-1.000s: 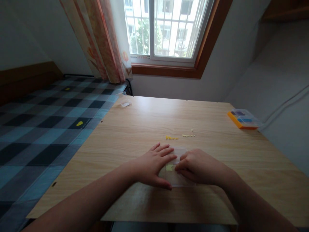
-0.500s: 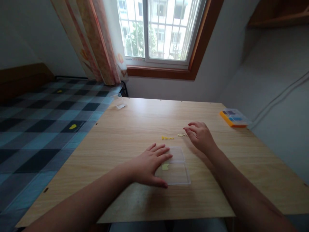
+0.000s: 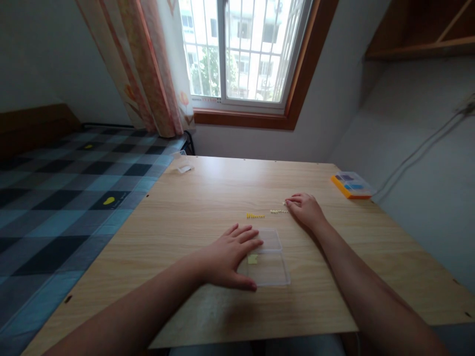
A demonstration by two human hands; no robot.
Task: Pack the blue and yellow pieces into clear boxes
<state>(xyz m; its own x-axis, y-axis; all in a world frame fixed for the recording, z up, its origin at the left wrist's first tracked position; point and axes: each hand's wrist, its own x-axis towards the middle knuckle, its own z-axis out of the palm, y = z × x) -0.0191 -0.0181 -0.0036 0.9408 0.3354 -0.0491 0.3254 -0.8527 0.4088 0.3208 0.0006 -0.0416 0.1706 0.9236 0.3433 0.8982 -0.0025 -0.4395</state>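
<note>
My left hand (image 3: 233,257) lies with fingers spread over the left side of a clear plastic box (image 3: 276,269). Inside that box, close to my palm, is a small pale yellow-green piece (image 3: 253,259). My right hand (image 3: 306,210) rests low over the table, thumb and fingertips pinched together at a tiny cream piece (image 3: 284,203). Just below those fingertips runs a short row of tiny cream pieces (image 3: 278,211). To its left is a row of tiny yellow pieces (image 3: 255,216). What the pieces are is too small to tell.
An orange case with a clear lid (image 3: 352,185) sits at the table's right edge. At the back left corner stands a small clear container (image 3: 184,165). The wooden table (image 3: 208,193) borders a bed with a checked cover (image 3: 74,198); a window (image 3: 252,54) is behind.
My right hand has lowered to the table and closed its fingertips at a cream piece, beyond the cream row. My left hand stays on the box. The whole view has shifted slightly.
</note>
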